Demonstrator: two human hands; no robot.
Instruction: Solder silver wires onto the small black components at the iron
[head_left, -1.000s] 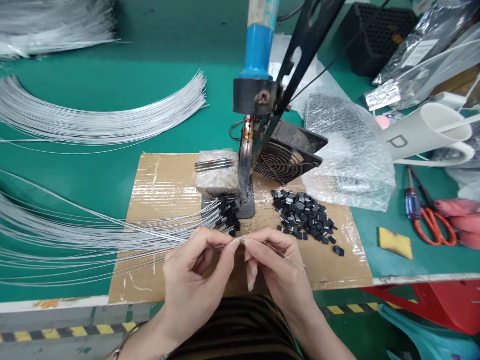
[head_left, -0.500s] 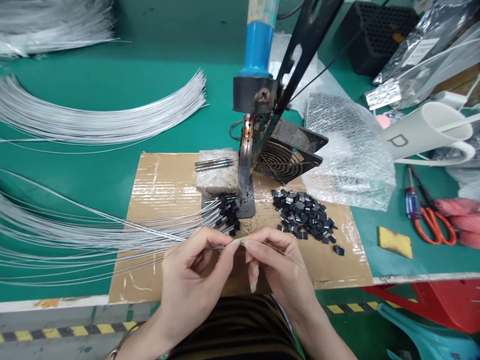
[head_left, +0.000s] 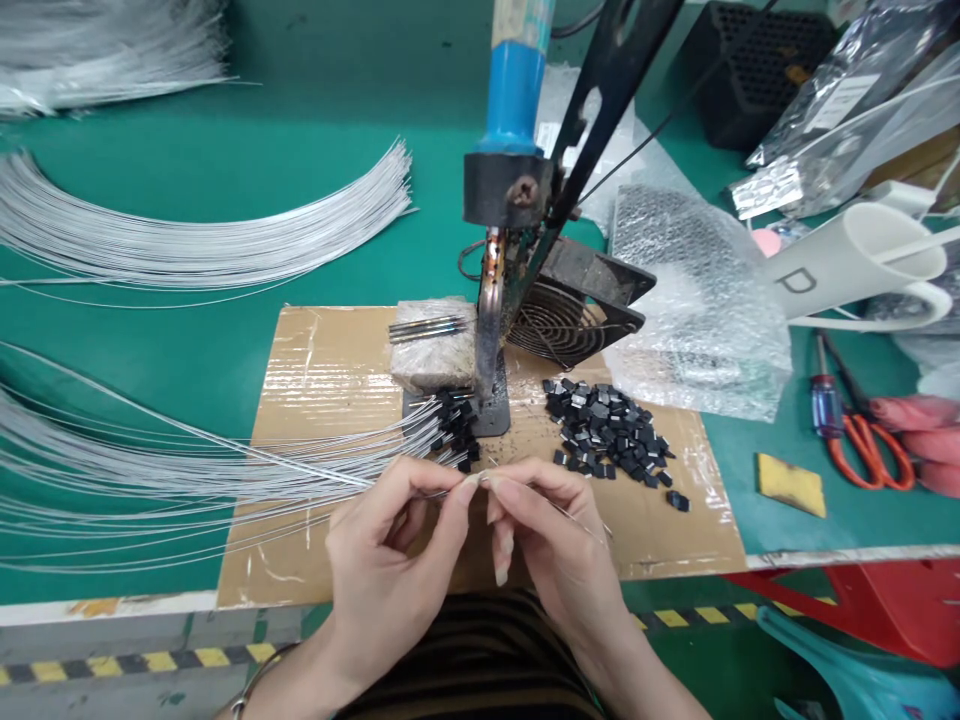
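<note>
A green worktop point(head_left: 187, 350) is filling most of my head-camera feed, and a cardboard sheet point(head_left: 322, 350) is lying on it beneath the work. I am taking the meeting fingertips as the dial's centre, with twelve straight ahead. The left hand point(head_left: 401, 550) is pinching, thumb against forefinger, and the right hand point(head_left: 566, 530) is pinching just beside it; between them they are holding thin wire, though its end is too small for me to make out. Pale wires point(head_left: 330, 471) are running in toward the left hand from nine o'clock. At eleven, close by, I am seeing black connectors point(head_left: 457, 430) sitting on the ends of a wire bundle point(head_left: 187, 468). The soldering iron point(head_left: 491, 290) is pointing downward at twelve, a fan point(head_left: 562, 315) is leaning at one, and loose black pieces point(head_left: 611, 430) are lying heaped at two. Well apart at three, a yellow sponge point(head_left: 791, 484) is resting near orange-handled scissors point(head_left: 870, 455).
</note>
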